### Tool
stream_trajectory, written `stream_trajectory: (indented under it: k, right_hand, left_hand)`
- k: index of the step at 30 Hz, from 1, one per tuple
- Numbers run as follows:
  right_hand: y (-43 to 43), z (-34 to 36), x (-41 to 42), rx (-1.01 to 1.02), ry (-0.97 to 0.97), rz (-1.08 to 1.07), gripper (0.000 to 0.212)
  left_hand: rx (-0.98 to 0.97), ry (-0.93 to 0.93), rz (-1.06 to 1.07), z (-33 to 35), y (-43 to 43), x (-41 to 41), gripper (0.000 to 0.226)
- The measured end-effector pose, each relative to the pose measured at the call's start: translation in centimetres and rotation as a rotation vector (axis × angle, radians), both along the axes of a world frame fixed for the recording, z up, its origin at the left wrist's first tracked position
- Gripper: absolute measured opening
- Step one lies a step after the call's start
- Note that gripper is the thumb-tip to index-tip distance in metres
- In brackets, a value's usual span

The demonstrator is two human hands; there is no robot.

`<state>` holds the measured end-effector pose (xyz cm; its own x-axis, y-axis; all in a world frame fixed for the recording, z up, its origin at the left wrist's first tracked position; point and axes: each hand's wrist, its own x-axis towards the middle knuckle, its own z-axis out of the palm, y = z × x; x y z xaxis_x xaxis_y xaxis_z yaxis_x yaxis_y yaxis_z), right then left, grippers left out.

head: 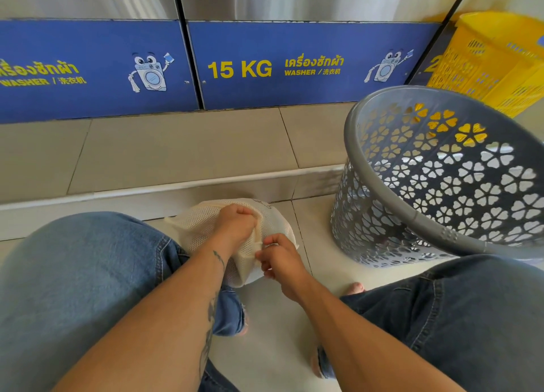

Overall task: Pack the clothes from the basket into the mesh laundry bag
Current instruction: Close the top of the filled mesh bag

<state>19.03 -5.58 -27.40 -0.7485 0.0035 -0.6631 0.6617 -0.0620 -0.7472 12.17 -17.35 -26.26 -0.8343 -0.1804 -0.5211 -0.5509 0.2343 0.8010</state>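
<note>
Head view, "15 KG WASHER" panel [312, 64], both hands [235, 223] gripping mesh bag [203, 229]

Left hand [235, 223] fisted; right hand [279, 259] pinching.

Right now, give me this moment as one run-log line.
left hand: gripping mesh bag | right hand: pinching bag edge | bag: on floor between knees | grey basket: tilted, no clothes visible
</note>
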Motion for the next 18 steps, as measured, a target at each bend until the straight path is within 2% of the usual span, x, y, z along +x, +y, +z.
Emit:
stream_trajectory:
  k: [11, 15, 18]
  right_hand:
    - [-0.7, 1.2, -0.5, 0.015, 0.094, 0.072, 0.027]
    - [-0.5, 1.2, -0.1, 0.048, 0.108, 0.109, 0.025]
    - [0.0, 0.7, -0.3, 0.169, 0.144, 0.143, 0.023]
  left_hand:
    - [0.0, 0.079, 0.263, 1.3, -0.2, -0.3, 0.019]
    - [-0.023, 0.073, 0.261, 1.6, -0.2, -0.1, 0.018]
    - [-0.03, 0.075, 0.216, 1.7, 0.0, -0.1, 0.019]
